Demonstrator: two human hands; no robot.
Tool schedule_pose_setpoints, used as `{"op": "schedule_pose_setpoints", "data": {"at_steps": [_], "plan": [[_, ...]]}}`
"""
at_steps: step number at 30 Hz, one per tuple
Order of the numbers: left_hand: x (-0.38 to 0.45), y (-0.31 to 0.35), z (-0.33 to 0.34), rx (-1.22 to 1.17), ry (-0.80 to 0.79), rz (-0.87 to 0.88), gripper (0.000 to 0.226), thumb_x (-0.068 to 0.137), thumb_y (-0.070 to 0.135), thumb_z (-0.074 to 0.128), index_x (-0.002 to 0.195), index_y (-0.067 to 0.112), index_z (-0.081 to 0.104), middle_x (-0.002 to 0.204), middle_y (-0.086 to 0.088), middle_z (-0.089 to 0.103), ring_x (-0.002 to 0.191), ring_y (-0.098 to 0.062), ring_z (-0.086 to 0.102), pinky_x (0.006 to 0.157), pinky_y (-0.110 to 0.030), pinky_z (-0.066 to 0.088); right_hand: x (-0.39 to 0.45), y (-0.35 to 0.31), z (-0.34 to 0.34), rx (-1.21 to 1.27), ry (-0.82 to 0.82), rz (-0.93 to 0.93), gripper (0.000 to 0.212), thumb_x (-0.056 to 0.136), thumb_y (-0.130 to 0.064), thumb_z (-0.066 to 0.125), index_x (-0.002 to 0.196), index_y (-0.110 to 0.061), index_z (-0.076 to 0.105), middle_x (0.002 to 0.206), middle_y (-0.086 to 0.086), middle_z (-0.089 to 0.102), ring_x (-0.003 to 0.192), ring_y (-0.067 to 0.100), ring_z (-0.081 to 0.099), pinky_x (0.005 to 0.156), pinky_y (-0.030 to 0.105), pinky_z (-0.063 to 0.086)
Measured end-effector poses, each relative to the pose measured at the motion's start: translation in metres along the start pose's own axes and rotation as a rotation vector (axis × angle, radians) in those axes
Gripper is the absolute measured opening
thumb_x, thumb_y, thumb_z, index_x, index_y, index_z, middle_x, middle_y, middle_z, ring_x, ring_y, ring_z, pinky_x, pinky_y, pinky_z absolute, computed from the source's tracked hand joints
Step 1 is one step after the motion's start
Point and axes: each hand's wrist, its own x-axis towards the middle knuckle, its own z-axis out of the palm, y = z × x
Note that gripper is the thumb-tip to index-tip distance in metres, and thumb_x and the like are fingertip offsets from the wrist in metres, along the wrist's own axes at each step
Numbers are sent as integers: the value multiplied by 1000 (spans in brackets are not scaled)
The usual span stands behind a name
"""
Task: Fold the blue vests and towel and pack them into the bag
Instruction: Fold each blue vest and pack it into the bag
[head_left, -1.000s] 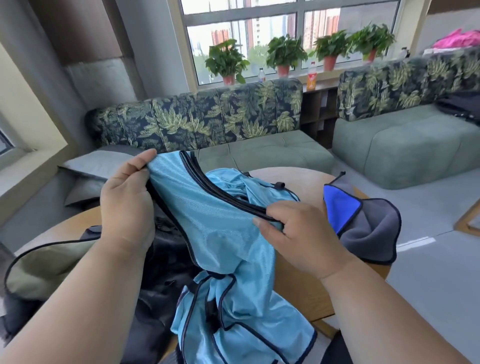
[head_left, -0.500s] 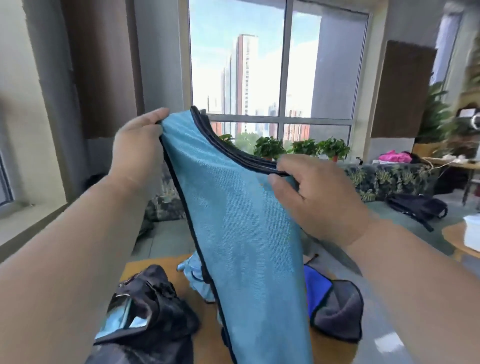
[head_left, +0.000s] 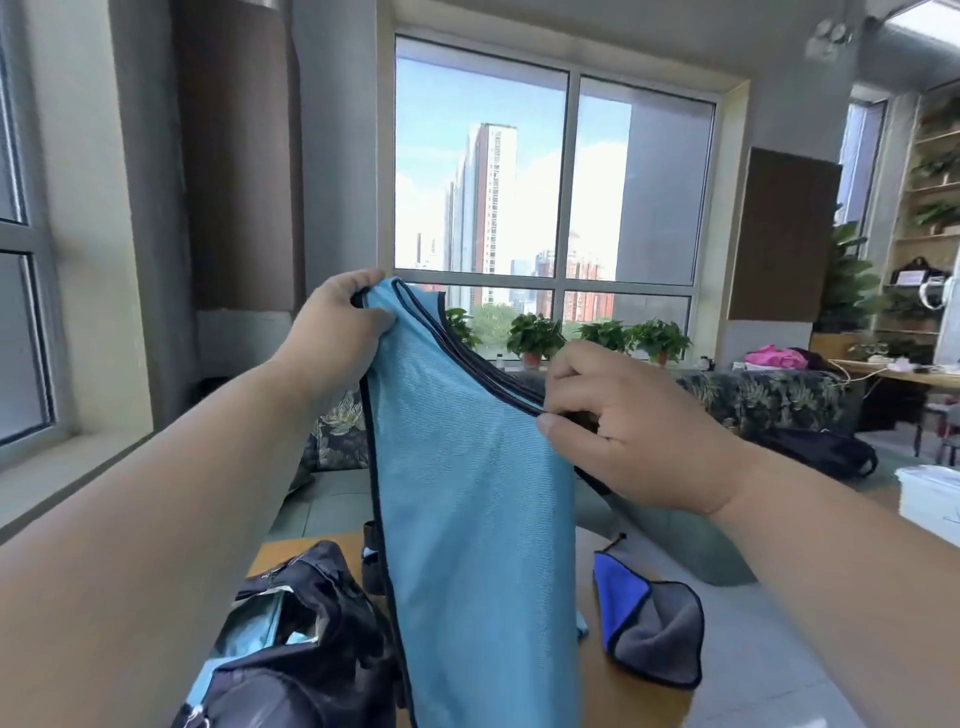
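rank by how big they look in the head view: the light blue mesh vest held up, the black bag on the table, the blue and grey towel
1. Light blue mesh vest, largest, though it hangs nearest the camera.
2. Black bag, partly cut off by the frame.
3. Blue and grey towel, smallest.

place: lounge or office common room, high up | evidence: large window (head_left: 556, 176) onto tower blocks | potted plants (head_left: 535, 335) on sill | leaf-print sofa (head_left: 763, 395) | wooden shelving (head_left: 930, 208) | round wooden tabletop (head_left: 613, 691)

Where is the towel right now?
The towel lies on the table at lower right, just right of the hanging vest and below the right hand.
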Motion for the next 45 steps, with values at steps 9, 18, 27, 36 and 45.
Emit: {"op": "schedule_pose_setpoints", "data": {"at_steps": [9,18,27,36,45], "plan": [[-7,15,-5,30,-36,10,53,102,17,65,152,27,51,110,14,68,81,0,73,63,-12,55,-17,-16,8,-59,114,55,19,97,-36,66,96,-28,49,90,-13,46,75,10,41,64,35,33],[-24,8,8,83,-147,7,58,101,13,65,153,30,47,119,9,66,95,-12,73,78,-27,63,-66,-30,70,1517,110,696,66,81,9,81,135,-26,63,126,20,73,116,43,70,100,61,55],[-34,-11,35,299,-244,70,78,102,13,61,165,39,24,159,4,46,79,-13,69,69,-34,63,-106,-43,163,1997,-220,887,60,75,-8,69,134,3,67,133,27,66,113,39,71,95,49,57],[-64,-142,56,123,-260,-487,110,92,45,78,166,39,-3,144,-9,57,114,-36,67,90,-44,57,-104,-51,201,2013,-122,1134,60,76,-19,78,132,0,70,135,25,66,114,39,69,101,50,55],[-222,-239,41,-414,-491,-1132,96,83,90,49,126,9,76,131,-17,72,123,-37,67,117,-50,43,-109,-32,222,1983,-9,1268,44,86,-20,65,122,2,75,123,24,72,98,36,75,86,43,59]]}}
